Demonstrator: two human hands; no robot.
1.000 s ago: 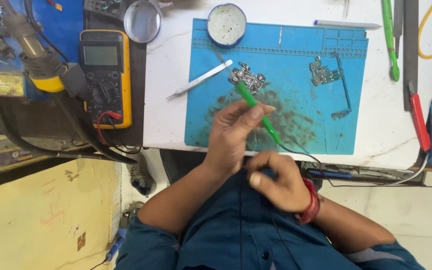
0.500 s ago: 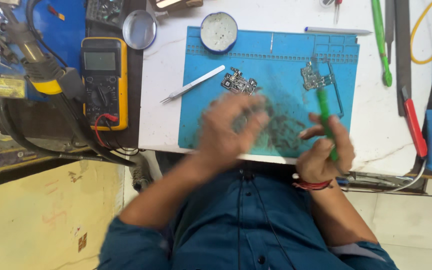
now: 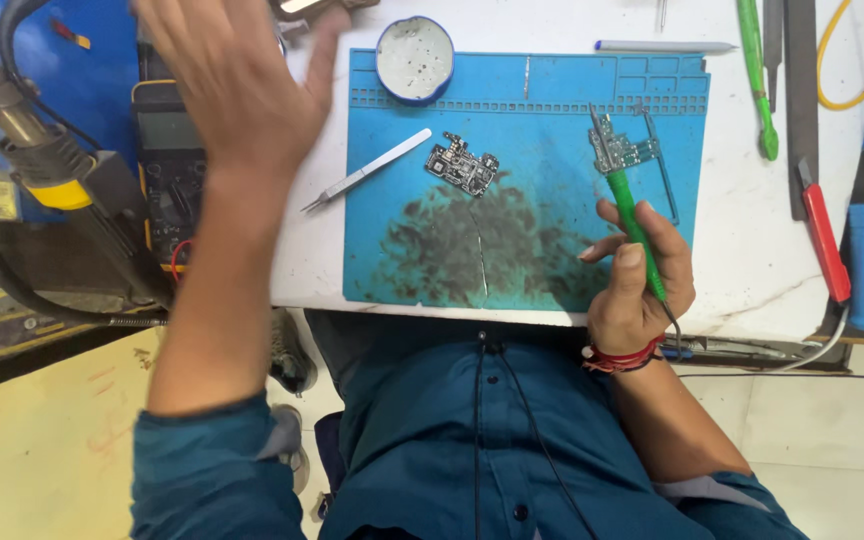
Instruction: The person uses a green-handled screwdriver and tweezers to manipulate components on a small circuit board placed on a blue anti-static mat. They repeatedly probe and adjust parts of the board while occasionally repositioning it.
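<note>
Green-handled soldering iron (image 3: 634, 228): head view, gripped in the right hand (image 3: 637, 290), fingers wrapped round the handle, tip resting at a small circuit board (image 3: 620, 150) near the right edge of the blue work mat (image 3: 552, 110). A second ago the iron sat mid-mat with both hands close together; it now works at the mat's right side.

Left hand (image 3: 227, 85): raised, fingers spread, holding nothing, over the multimeter (image 3: 167, 180) at the bench's left edge; half a second ago it hovered above the mat.

Also on the mat: second circuit board (image 3: 462, 168) at centre, round tin (image 3: 414, 58) at top edge, tweezers (image 3: 367, 170) across the left edge.
</note>
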